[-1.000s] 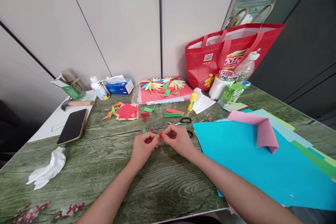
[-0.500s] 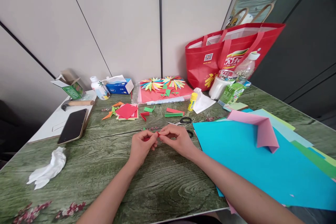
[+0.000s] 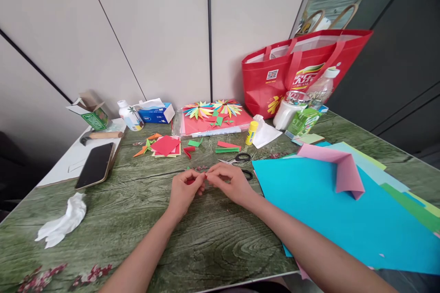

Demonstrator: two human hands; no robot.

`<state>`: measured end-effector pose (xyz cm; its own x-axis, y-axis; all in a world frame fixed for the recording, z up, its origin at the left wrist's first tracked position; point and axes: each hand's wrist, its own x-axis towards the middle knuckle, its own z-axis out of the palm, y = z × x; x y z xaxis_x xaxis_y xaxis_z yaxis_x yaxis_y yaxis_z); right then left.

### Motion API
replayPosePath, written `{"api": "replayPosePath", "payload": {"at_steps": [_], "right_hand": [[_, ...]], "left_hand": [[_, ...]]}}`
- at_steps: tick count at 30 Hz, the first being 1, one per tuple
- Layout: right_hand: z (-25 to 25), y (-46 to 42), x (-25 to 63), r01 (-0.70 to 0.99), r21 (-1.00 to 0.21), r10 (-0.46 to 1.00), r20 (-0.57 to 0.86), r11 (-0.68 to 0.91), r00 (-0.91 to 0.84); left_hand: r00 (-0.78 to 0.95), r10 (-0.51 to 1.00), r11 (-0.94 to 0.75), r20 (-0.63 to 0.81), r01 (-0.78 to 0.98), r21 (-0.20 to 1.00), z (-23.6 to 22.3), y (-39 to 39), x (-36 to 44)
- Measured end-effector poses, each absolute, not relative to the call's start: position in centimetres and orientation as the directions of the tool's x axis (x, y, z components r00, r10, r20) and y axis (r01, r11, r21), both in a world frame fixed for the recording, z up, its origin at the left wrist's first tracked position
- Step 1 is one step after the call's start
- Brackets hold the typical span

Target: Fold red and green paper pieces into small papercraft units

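Between my two hands is a small piece of red paper [image 3: 190, 182], mostly covered by fingers. My left hand [image 3: 185, 188] is closed round it, thumb against forefinger. My right hand [image 3: 231, 183] pinches its tip, and the two hands meet fingertip to fingertip above the table. Right behind my right hand lie black-handled scissors [image 3: 243, 157], partly covered. Beyond the hands are a folded red paper piece [image 3: 189, 151], a folded green piece [image 3: 195, 143] and red and green strips [image 3: 228, 147]. Small red and yellow squares [image 3: 167, 145] are stacked to the left.
Blue paper sheets [image 3: 309, 206] with a folded pink sheet [image 3: 350, 174] cover the right. Behind stand a yellow glue stick [image 3: 251, 132], a red bag [image 3: 264, 82] and paper fans [image 3: 198, 111]. At left are a phone [image 3: 95, 165], a hammer [image 3: 105, 135] and crumpled tissue [image 3: 63, 222].
The fingertips have drawn slightly closer together over the red paper, so less of its tip shows. Everything on the table stays in place.
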<state>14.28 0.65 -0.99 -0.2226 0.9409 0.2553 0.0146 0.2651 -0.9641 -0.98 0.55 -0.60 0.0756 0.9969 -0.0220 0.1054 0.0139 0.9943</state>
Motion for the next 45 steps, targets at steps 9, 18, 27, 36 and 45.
{"api": "replayPosePath", "payload": {"at_steps": [9, 18, 27, 36, 45], "right_hand": [[-1.40, 1.32, 14.87, -0.333, -0.846, 0.870, -0.264, -0.416, -0.415], [-1.47, 1.58, 15.14, -0.343, -0.859, 0.887, -0.234, -0.380, -0.397], [-1.29, 1.58, 15.06, -0.246, -0.924, 0.892, -0.173, -0.294, -0.418], [-1.26, 1.41, 14.94, -0.088, -0.986, 0.935, -0.105, -0.143, -0.338], [-0.95, 1.17, 14.53, -0.061, -0.994, 0.948, -0.063, -0.086, -0.312]], "left_hand": [[0.167, 0.985, 0.023, -0.052, 0.168, 0.985, 0.26, 0.16, -0.66], [0.189, 0.980, 0.034, -0.061, 0.145, 0.989, 0.13, 0.06, -0.66], [0.185, 0.981, 0.026, -0.061, 0.186, 0.982, 0.37, -0.06, -0.61], [0.183, 0.981, 0.031, -0.065, 0.182, 0.983, 0.04, -0.02, -0.60], [0.194, 0.978, 0.042, -0.073, 0.162, 0.986, 0.17, -0.02, -0.42]]}}
